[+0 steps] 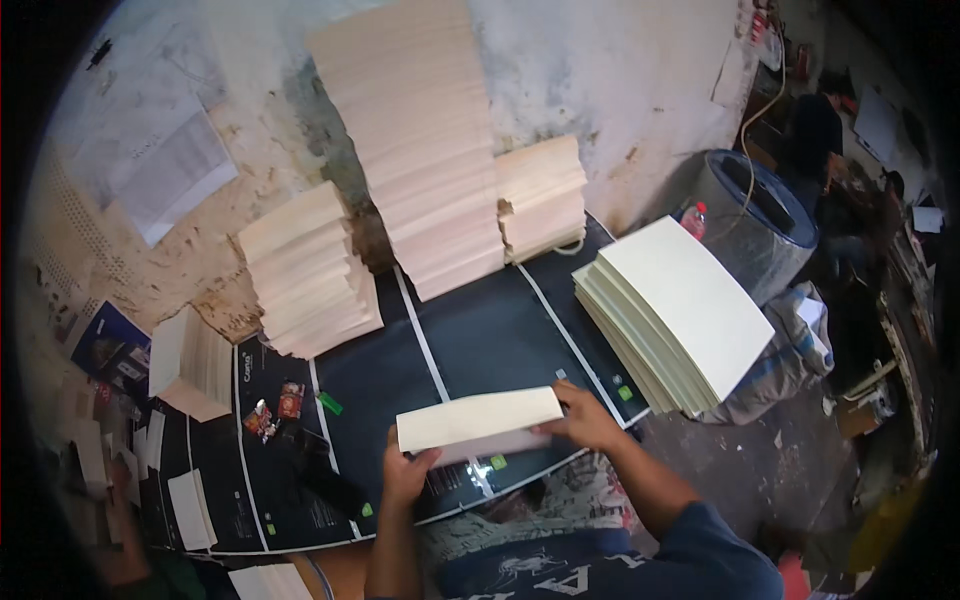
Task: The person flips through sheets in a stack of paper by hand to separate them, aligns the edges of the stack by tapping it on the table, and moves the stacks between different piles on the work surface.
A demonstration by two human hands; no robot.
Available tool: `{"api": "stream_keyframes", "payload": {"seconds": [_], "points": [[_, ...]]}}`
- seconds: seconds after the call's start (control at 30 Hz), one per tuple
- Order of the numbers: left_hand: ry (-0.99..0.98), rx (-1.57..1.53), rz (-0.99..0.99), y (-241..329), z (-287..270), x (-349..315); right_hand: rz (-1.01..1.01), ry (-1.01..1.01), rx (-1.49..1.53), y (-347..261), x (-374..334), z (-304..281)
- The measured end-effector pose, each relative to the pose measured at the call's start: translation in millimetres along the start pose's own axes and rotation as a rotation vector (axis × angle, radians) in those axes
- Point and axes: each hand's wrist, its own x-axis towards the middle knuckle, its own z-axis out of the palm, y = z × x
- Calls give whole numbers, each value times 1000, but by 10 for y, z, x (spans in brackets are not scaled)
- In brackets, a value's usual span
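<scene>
My left hand [406, 472] and my right hand [582, 417] hold cream paper [480, 418] by its two short ends, low over the near edge of the dark table. The paper has a light upper face and a shaded face below it, like a fold. Whether it is one sheet or several, I cannot tell. Both hands are closed, thumbs toward the near side. To the right stands a thick stack of flat cream sheets [690, 300]. Tall piles of folded paper [420, 150] lean against the wall behind, with a lower pile [310, 270] on their left.
The dark table [370, 360] has white stripes. Small red packets [291, 400] and a green item [330, 403] lie on its left part. Beyond the right stack are a blue-rimmed drum [765, 200] and a sack [790, 340]. Another person's arm [128, 510] shows at far left.
</scene>
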Motion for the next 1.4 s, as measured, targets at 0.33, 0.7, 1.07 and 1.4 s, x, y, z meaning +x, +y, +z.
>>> {"api": "stream_keyframes", "payload": {"seconds": [0.33,0.7,1.07,1.4], "points": [[-540,342,-130,749,183,43,-167,-411,-250,-78,-342,148],[-616,286,-127,511,493,776,371,-231,-102,-199,-286,144],[193,749,204,-384,187,16,-242,702,765,-1105,1846,-2378],[165,940,252,-545,195,-9,58,1117,838,19,4140,-2257]]}}
